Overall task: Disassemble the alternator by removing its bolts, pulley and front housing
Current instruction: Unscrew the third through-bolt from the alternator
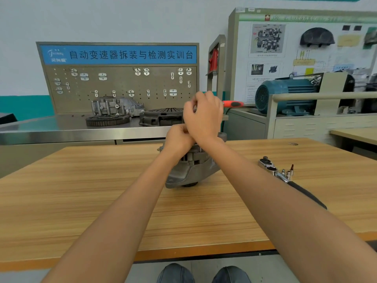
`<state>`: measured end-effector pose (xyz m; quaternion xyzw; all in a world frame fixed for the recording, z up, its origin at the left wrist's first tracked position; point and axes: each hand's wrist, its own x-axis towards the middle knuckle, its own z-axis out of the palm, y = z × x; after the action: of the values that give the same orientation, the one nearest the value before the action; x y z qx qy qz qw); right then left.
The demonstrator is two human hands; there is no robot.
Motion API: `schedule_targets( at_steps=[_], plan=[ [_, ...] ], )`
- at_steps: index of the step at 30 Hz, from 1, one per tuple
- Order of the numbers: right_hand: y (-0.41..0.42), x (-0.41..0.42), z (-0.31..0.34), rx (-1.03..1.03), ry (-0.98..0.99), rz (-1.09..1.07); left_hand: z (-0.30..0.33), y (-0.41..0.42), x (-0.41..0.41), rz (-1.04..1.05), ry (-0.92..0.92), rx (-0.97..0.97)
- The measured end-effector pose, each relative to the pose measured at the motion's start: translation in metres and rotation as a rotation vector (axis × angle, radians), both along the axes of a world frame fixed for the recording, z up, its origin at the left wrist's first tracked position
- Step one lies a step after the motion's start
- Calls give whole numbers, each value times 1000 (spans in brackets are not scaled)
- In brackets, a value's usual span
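Note:
A grey metal alternator (pixel 193 170) stands on the wooden table (pixel 102 201), mostly hidden behind my two hands. My right hand (pixel 204 117) is raised above it and grips a screwdriver with a red and black handle (pixel 233 103) that sticks out to the right. My left hand (pixel 178 138) sits lower, fingers curled on the alternator's top. What the fingers pinch there is hidden.
A ratchet wrench (pixel 269 165) with a black grip lies on the table to the right, beside a few small sockets and bits (pixel 288 172). Behind stand a steel bench (pixel 61 127) with gearbox parts and a pegboard, and a blue electric motor (pixel 285 97).

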<state>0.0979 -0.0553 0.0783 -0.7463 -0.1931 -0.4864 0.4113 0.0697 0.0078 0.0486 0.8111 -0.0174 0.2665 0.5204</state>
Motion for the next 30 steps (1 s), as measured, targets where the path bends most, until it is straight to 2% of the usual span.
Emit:
schedule_targets(
  at_steps=[2,4,6,10,13,16,19,20,22,24,27,30],
  plan=[
    [1,0,6,133,77,272,2,1,-2,-44,1,18],
    [1,-3,14,386,224,536,2,4,-4,-131,22,22],
    [-3,1,22,592,399,703,0,9,-5,-195,25,17],
    [-5,6,29,683,557,905,2,12,-3,-216,12,36],
    [-3,4,29,681,556,859,8,10,-4,-196,44,65],
    [3,0,20,552,366,678,11,11,-5,-118,68,101],
    [10,-5,2,236,49,277,10,12,2,82,73,186],
    [10,-4,0,145,-10,117,11,8,2,167,79,223],
    [6,-3,-1,25,-15,-50,12,-1,3,295,111,240],
    [2,-1,0,-24,5,-76,9,-6,7,307,127,225],
    [0,1,1,6,-29,-14,7,-1,10,104,94,110],
    [2,0,10,169,45,279,7,6,-2,-106,9,73]
  ],
)
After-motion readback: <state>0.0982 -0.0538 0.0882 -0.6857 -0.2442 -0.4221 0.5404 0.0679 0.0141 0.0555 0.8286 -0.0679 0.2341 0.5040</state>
